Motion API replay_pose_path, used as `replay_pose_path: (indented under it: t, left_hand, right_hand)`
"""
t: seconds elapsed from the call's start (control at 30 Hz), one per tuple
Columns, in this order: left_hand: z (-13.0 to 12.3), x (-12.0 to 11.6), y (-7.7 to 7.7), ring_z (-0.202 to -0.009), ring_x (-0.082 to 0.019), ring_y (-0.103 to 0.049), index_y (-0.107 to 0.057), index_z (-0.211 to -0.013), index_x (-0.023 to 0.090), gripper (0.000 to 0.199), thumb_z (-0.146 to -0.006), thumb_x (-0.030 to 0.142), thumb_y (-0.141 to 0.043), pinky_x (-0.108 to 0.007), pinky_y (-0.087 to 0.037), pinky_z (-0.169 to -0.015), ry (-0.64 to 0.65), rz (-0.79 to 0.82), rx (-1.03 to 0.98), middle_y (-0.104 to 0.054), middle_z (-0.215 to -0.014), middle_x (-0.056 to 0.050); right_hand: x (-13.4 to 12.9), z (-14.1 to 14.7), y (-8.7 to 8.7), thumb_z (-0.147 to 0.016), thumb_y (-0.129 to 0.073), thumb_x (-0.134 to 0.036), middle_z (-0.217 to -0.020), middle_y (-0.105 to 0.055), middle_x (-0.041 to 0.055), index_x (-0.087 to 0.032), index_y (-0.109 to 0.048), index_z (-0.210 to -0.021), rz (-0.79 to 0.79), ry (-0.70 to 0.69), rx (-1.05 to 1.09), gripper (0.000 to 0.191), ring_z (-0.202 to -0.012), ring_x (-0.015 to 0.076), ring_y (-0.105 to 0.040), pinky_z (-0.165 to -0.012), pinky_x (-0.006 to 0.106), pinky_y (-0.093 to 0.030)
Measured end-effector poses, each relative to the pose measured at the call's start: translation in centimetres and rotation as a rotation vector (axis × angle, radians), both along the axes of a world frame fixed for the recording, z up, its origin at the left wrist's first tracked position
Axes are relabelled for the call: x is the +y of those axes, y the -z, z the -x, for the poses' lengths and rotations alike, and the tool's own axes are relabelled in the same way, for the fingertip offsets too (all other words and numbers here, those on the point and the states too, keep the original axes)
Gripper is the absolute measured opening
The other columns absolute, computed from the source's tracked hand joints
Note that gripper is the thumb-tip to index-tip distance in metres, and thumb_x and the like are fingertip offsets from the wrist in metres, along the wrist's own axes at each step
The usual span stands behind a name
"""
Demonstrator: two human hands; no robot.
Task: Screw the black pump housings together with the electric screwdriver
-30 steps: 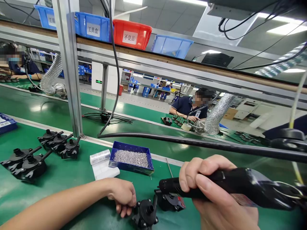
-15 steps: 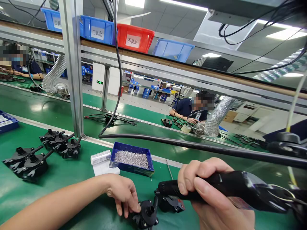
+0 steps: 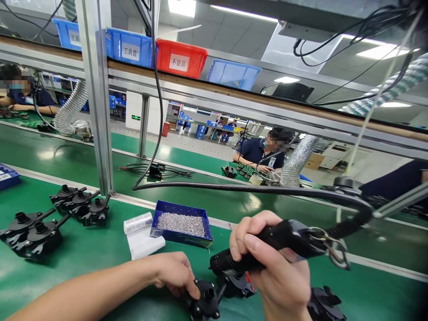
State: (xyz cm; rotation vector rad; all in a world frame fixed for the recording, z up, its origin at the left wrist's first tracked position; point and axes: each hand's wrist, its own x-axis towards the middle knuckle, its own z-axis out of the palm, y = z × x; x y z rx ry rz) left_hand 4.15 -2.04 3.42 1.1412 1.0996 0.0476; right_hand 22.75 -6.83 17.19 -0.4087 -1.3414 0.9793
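Note:
My right hand is wrapped round a black electric screwdriver, whose cable leaves its rear end. The tool's tip end points left, above the black parts. My left hand grips the edge of a black pump-like housing low in the view, thumb on its top; its other fingers are partly hidden. A second black housing sits just behind, partly covered by the tool. Beyond my left hand stands a blue tray of small silvery screws, with a white label roll beside it.
Several black housings stand at left, another at lower right. A metal post rises behind them. The black cable spans the bench. Bins line the overhead shelf. A co-worker sits across the bench.
The screwdriver in my right hand has moved left and its rear end has swung up, with its cable now looping at right. The view has shifted slightly, revealing the housing at lower right.

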Motion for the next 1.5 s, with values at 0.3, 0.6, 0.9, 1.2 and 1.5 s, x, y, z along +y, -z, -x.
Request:
replay_pose_path:
  t: [0.3, 0.6, 0.9, 1.2, 1.5]
  left_hand:
    - [1.2, 1.2, -0.2, -0.055, -0.012, -0.05, -0.074, -0.065, 0.019, 0.028, -0.05, 0.03, -0.094, -0.022, -0.041, -0.045, -0.06, -0.02, -0.072, -0.066, -0.065, 0.001]
    - [0.7, 0.8, 0.0, -0.052, -0.011, -0.046, -0.059, -0.066, 0.021, 0.033, -0.051, 0.024, -0.088, -0.023, -0.038, -0.041, -0.13, -0.02, -0.063, -0.057, -0.059, 0.006]
    - [1.0, 0.7, -0.6, -0.057, -0.012, -0.048, -0.063, -0.069, 0.021, 0.03, -0.048, 0.028, -0.084, -0.023, -0.037, -0.044, -0.088, -0.025, -0.111, -0.059, -0.063, 0.005]
    - [1.1, 1.0, -0.4, -0.063, -0.013, -0.051, -0.065, -0.066, 0.02, 0.031, -0.047, 0.034, -0.086, -0.026, -0.038, -0.051, -0.116, -0.121, -0.107, -0.061, -0.066, 0.003]
    - [2.1, 2.2, -1.5, -0.086, -0.019, -0.071, -0.071, -0.096, 0.016, 0.02, -0.087, 0.034, -0.068, -0.032, -0.056, -0.081, -0.085, -0.561, -0.265, -0.076, -0.094, -0.006]
  right_hand:
    - [2.6, 2.2, 2.6, -0.095, -0.084, -0.026, -0.069, -0.066, -0.0033, -0.022, -0.065, -0.095, 0.13, -0.148, 0.039, 0.019, -0.052, 0.0146, -0.063, -0.051, 0.025, -0.052]
    - [3.5, 2.7, 3.4, -0.092, -0.086, -0.029, -0.067, -0.067, -0.0031, -0.022, -0.062, -0.094, 0.167, -0.18, 0.007, 0.025, -0.049, 0.014, -0.061, -0.05, 0.026, -0.052]
    - [3.5, 2.6, 3.8, -0.096, -0.085, -0.026, -0.069, -0.068, -0.0033, -0.021, -0.064, -0.096, 0.16, -0.251, 0.007, 0.022, -0.051, 0.0129, -0.062, -0.051, 0.024, -0.051]
    - [3.7, 2.8, 3.9, -0.093, -0.091, -0.034, -0.071, -0.07, -0.0028, -0.022, -0.066, -0.096, 0.201, -0.166, -0.034, 0.028, -0.056, 0.0152, -0.067, -0.056, 0.025, -0.054]
    - [3.2, 1.1, 2.5, -0.09, -0.093, -0.046, -0.068, -0.068, -0.0025, -0.022, -0.066, -0.096, 0.376, -0.206, -0.248, 0.037, -0.059, 0.0171, -0.067, -0.061, 0.029, -0.053]
